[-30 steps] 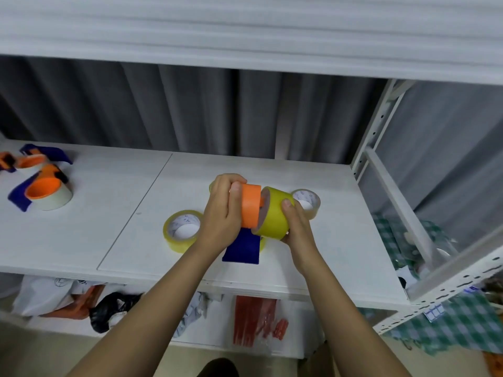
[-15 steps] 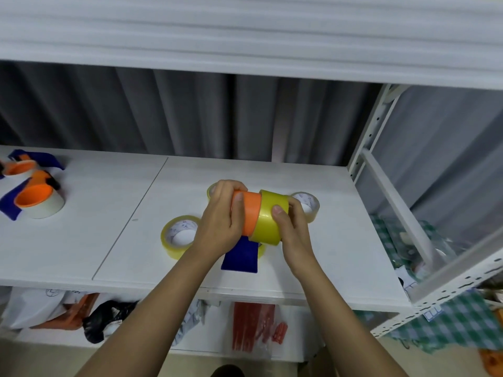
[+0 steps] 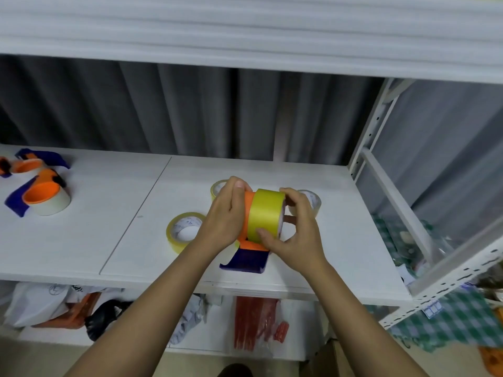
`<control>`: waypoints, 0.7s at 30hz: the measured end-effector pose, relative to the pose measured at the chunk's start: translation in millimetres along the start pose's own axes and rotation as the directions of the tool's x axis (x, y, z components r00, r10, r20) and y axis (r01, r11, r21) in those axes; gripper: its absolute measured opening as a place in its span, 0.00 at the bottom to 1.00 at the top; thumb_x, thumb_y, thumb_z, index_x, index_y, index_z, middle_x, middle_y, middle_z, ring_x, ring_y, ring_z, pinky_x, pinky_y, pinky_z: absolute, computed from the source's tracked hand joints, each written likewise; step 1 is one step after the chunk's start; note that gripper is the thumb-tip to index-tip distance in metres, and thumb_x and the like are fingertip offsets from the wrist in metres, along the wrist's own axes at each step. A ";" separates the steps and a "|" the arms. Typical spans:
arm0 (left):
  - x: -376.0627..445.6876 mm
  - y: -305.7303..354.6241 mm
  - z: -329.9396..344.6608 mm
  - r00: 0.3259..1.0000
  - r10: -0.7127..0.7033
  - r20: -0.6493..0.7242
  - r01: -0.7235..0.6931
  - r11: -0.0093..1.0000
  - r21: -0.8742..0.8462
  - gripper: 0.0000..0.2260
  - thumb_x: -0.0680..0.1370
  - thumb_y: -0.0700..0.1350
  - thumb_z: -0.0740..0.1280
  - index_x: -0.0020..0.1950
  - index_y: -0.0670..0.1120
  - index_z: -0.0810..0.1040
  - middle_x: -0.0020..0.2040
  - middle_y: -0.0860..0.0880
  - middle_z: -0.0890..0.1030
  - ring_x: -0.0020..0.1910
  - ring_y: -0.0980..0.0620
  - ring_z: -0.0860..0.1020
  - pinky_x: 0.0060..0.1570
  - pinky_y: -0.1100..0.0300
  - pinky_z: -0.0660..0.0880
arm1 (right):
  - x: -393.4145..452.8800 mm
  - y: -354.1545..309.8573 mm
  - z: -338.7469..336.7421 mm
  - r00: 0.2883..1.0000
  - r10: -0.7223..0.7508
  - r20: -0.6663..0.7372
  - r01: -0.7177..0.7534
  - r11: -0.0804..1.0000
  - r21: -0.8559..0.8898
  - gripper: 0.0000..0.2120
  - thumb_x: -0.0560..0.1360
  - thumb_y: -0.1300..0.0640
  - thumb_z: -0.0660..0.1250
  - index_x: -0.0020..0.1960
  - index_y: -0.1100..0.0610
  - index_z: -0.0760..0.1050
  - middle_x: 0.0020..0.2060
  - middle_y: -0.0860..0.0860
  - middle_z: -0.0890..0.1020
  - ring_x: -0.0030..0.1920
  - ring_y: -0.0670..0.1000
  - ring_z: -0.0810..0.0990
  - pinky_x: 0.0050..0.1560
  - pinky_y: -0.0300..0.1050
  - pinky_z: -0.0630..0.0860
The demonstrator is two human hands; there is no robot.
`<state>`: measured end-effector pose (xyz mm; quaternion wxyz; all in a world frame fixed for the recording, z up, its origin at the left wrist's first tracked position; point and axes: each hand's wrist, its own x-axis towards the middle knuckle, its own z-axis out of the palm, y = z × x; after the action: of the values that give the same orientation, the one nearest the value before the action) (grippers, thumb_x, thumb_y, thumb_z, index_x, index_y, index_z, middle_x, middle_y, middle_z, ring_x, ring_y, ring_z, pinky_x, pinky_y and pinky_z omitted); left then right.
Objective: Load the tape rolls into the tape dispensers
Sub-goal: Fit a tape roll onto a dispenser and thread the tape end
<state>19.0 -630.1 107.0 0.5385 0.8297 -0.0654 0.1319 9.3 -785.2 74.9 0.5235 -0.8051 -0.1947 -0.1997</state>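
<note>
Yellow tape roll (image 3: 266, 213) sits on the orange-and-blue dispenser (image 3: 246, 257), held above the white shelf (image 3: 109, 227); the right hand (image 3: 295, 232) grips the roll, the left hand (image 3: 226, 216) grips the dispenser. Printing inside a loose roll (image 3: 183, 230) is too small to read.

Both arms reach forward, left hand (image 3: 224, 216) and right hand (image 3: 295, 235) curled, facing.

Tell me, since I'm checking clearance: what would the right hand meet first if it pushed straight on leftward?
The yellow roll it already grips; beyond that, the orange dispenser hub and the left hand. Depth is unclear.
</note>
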 end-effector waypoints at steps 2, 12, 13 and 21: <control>-1.0 0.7 0.5 0.999 -0.037 0.023 0.037 0.999 0.011 0.16 0.77 0.55 0.46 0.46 0.50 0.70 0.46 0.48 0.76 0.44 0.54 0.74 0.44 0.57 0.71 | -3.4 0.4 -2.3 0.999 -0.041 0.009 0.042 0.997 -0.063 0.36 0.62 0.40 0.71 0.66 0.52 0.65 0.58 0.42 0.70 0.58 0.44 0.72 0.54 0.45 0.77; -4.9 0.4 -5.7 0.976 -0.218 0.017 0.215 0.972 0.090 0.15 0.82 0.51 0.46 0.45 0.53 0.70 0.41 0.51 0.73 0.41 0.54 0.72 0.41 0.59 0.66 | -12.5 -1.7 4.8 0.992 -0.107 0.071 0.115 0.987 -0.111 0.37 0.61 0.38 0.72 0.65 0.48 0.61 0.58 0.46 0.70 0.58 0.40 0.69 0.54 0.39 0.75; -7.5 0.2 -7.2 0.981 -0.196 -0.005 0.196 0.977 0.090 0.16 0.82 0.51 0.46 0.47 0.51 0.71 0.44 0.49 0.74 0.42 0.53 0.72 0.42 0.58 0.66 | -12.7 -2.3 6.7 0.992 -0.105 0.066 0.112 0.988 -0.105 0.37 0.62 0.39 0.72 0.64 0.49 0.62 0.57 0.45 0.70 0.57 0.41 0.70 0.53 0.39 0.75; -21.4 -2.7 -14.5 0.986 0.155 -0.059 -0.147 0.981 0.125 0.14 0.81 0.51 0.46 0.49 0.49 0.68 0.43 0.53 0.73 0.41 0.57 0.72 0.37 0.68 0.67 | -8.8 -26.7 26.7 0.953 0.296 0.071 -0.302 0.893 0.334 0.19 0.64 0.34 0.65 0.51 0.41 0.70 0.44 0.46 0.75 0.40 0.40 0.75 0.37 0.38 0.76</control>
<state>-2.9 -616.5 104.0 0.4780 0.8481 -0.1018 0.2045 -8.9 -751.5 80.8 0.6774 -0.7244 -0.1052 -0.0726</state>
